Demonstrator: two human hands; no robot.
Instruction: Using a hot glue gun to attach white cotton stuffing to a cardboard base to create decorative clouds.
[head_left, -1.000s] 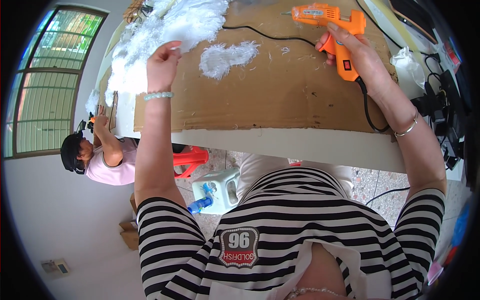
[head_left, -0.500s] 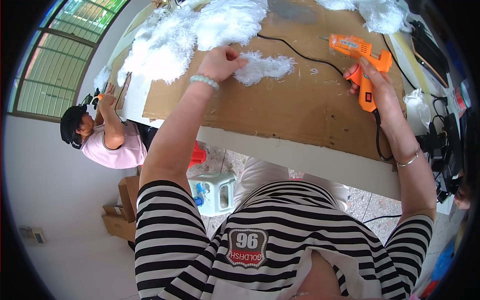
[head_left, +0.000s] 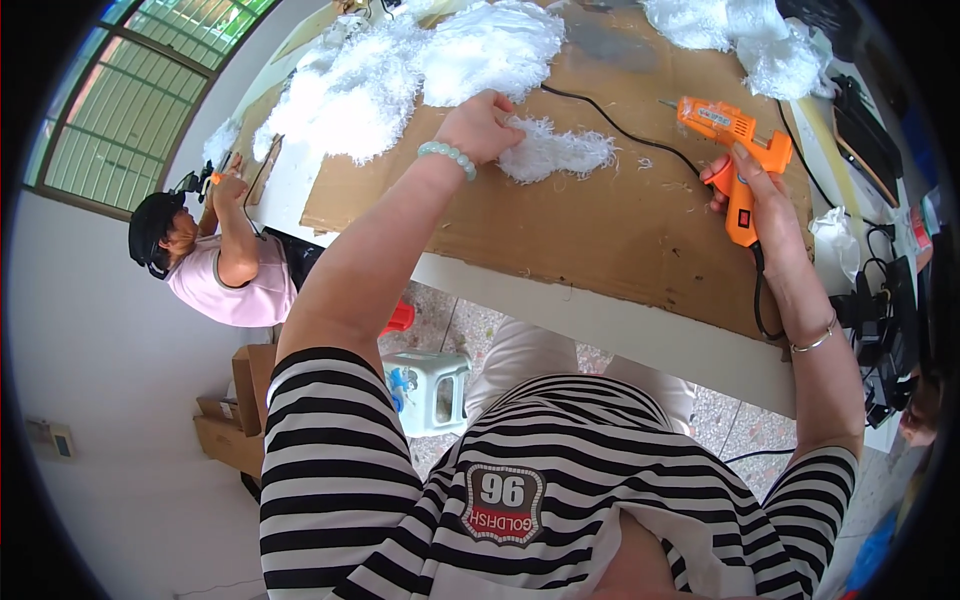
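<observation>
"One co-worker (head_left: 232, 285) sits or stands at the left edge of the bench (head_left: 600, 312), arms over it. What is lower down?"

"Brown cartons (head_left: 226, 442), at least one seemingly open; their insides are hidden from here."

"And on the bench?"

"First a brown cardboard sheet (head_left: 560, 235), ending a little short of the near edge. Toward the far left corner lies a white fluffy heap (head_left: 345, 100), then a white mound (head_left: 490, 50) against its right side."

"Next is the left hand (head_left: 483, 128)?"

"Yes, fingers bent, tips at the left end of a small fluffy piece (head_left: 562, 153) lying on the sheet. I cannot tell whether they pinch it or only touch it."

"How far along is that piece?"

"It lies separate from the heap, with loose strands (head_left: 645, 162) just to its right. I see no glue on its upper face; what remains to be done doesn't show."

"The orange glue gun (head_left: 742, 150)?"

"Held up by the right hand (head_left: 762, 195), fingers wrapped round the handle. Its nozzle points left, apart from the piece."

"Any containers over there?"

"Near the far right corner, a white bundle (head_left: 785, 62) may be a clear bag with fluff inside; I'm unsure. By the right edge sit a crumpled white wrapper (head_left: 835, 240), contents not visible, and black cables (head_left: 880, 325)."
</observation>
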